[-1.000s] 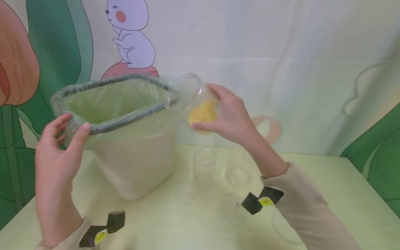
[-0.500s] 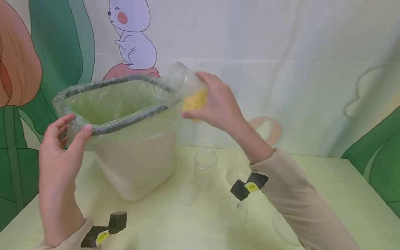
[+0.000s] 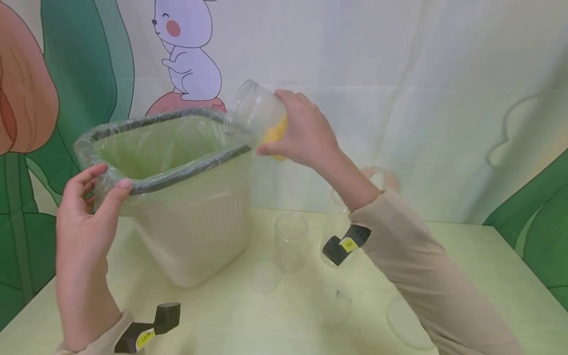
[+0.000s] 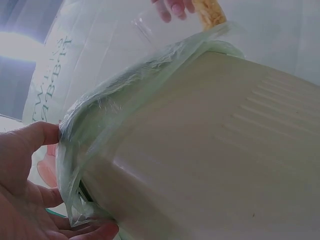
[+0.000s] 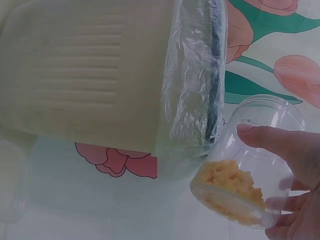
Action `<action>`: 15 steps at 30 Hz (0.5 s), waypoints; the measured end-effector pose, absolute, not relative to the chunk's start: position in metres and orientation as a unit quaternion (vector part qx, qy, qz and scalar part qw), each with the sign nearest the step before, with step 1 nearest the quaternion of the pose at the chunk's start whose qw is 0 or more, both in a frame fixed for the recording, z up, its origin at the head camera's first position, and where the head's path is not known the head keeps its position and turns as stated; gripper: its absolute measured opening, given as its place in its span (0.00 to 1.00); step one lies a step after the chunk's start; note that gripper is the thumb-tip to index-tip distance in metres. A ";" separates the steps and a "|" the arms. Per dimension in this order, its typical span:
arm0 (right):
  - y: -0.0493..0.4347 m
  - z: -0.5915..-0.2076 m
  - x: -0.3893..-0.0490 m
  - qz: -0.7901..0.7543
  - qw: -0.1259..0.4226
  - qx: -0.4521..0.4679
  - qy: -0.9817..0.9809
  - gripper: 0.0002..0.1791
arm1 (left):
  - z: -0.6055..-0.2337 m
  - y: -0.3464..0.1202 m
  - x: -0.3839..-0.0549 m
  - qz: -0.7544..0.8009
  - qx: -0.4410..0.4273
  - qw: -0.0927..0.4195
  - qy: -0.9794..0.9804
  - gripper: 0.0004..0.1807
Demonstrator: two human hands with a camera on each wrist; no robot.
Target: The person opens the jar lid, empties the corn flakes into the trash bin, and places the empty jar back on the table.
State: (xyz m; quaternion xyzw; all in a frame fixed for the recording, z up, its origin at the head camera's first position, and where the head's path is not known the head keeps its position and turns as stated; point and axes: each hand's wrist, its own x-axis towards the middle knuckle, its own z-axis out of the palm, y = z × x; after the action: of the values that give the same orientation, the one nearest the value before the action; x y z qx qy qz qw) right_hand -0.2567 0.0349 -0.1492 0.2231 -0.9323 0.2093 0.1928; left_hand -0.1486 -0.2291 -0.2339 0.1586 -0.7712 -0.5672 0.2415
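My right hand (image 3: 306, 128) holds a clear jar (image 3: 255, 106) by its lower part, tilted with its mouth toward the bin. Yellow flaky pieces (image 5: 227, 182) lie heaped near the jar's base. My left hand (image 3: 86, 236) grips the near left corner of a pale trash bin (image 3: 195, 236), its thumb on the rim. A thin clear liner bag (image 4: 115, 110) is folded over that dark rim (image 3: 191, 170). In the head view, the jar's mouth sits at the bin's right end. Green shows inside the bin; its bottom is hidden.
A clear open jar (image 3: 291, 244) stands on the table (image 3: 222, 320) right of the bin. Another clear container (image 3: 329, 217) is partly behind the right forearm. Clear round lids (image 3: 265, 277) lie in front. A printed cloth (image 3: 443, 123) hangs behind.
My right hand has moved up and left with the jar, bringing its mouth over the bin's right end and tipping it more. The left hand keeps its hold on the bin.
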 end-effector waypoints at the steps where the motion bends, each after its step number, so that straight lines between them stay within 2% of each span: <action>1: 0.034 -0.148 -0.258 0.204 0.192 0.222 -0.934 0.53 | -0.234 -0.229 -0.149 -0.568 0.159 0.241 -0.771 0.29; 15: 0.009 -0.132 -0.260 0.065 0.190 0.214 -0.956 0.52 | -0.233 -0.230 -0.148 -0.571 0.152 0.238 -0.770 0.29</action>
State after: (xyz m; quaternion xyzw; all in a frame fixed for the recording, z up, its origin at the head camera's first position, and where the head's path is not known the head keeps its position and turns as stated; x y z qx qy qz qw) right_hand -0.2597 0.0086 -0.1323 0.2140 -0.9559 0.0653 0.1905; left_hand -0.1476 -0.2300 -0.2334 0.1524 -0.7703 -0.5715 0.2384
